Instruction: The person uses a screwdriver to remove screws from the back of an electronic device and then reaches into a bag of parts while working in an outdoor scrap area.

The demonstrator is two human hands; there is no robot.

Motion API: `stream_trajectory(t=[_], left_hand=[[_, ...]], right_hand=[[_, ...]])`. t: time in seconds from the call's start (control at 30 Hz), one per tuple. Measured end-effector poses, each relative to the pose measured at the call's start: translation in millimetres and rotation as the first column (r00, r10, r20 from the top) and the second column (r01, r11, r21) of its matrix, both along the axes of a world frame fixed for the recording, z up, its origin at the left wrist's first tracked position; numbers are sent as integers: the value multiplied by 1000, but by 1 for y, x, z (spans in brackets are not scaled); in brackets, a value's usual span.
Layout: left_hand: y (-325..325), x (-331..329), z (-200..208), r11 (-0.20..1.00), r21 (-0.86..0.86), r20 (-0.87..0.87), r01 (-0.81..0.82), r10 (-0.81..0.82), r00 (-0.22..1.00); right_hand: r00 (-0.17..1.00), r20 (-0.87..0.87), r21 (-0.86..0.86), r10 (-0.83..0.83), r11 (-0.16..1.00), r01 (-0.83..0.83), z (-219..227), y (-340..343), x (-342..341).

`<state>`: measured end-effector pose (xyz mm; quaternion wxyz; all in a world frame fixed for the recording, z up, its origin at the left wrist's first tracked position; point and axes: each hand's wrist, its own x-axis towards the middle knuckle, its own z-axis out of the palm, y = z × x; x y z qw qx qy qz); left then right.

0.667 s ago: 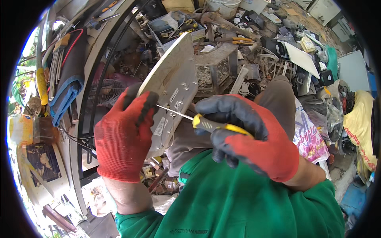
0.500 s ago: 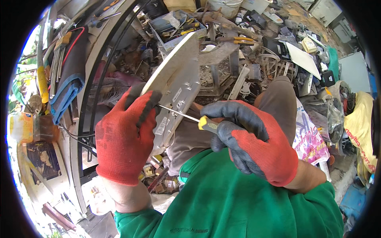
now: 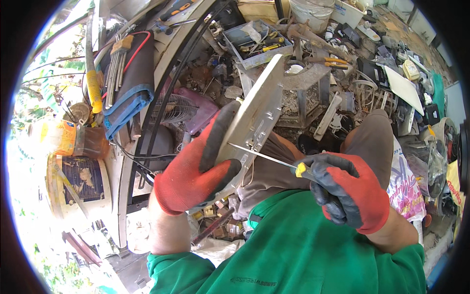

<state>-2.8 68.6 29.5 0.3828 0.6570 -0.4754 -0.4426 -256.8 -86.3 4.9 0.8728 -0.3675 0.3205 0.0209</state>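
My left hand point(image 3: 193, 171), in a red glove with dark coated fingers, grips the near left side of a flat whitish panel point(image 3: 259, 110). The panel stands tilted above my lap, its thick edge toward me, with small metal fittings on its right face. A thin wire loop hangs near its lower end. In my right hand point(image 3: 355, 191), gloved the same way, is a screwdriver point(image 3: 271, 159) with a yellow and grey handle. Its long shaft points left, and the tip reaches the panel's edge beside my left thumb; whether it touches cannot be seen.
A grey-blue crate of tools point(image 3: 259, 44) stands beyond the panel. Orange-handled pliers point(image 3: 333, 62) lie on a metal frame point(image 3: 303, 98). Scrap covers the ground. At left, a rolled dark cloth point(image 3: 129, 83) hangs beside a curved metal frame. A printed plastic bag point(image 3: 405, 188) lies right of my leg.
My view has swung left. The panel now shows its edge more, and my left hand has shifted from near the shaft to wrap its side. The screwdriver tip has moved to the panel's edge.
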Motion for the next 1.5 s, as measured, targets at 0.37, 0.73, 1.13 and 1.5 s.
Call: stream_trajectory(t=[0.37,0.73,1.13,1.5], left_hand=[[1,-14,-3,997,-46,111,-59,64,992],[1,-7,-10,995,-66,139,-72,81,987],[-8,-9,4,993,-86,467,81,-31,884],[-18,-21,9,998,-19,525,-62,63,848]], right_hand=[[999,42,-191,34,981,-26,2,4,1],[924,339,-941,177,87,328,-22,16,15],[900,382,-916,207,-43,399,-24,0,24],[984,50,157,170,972,-176,4,-18,-6]])
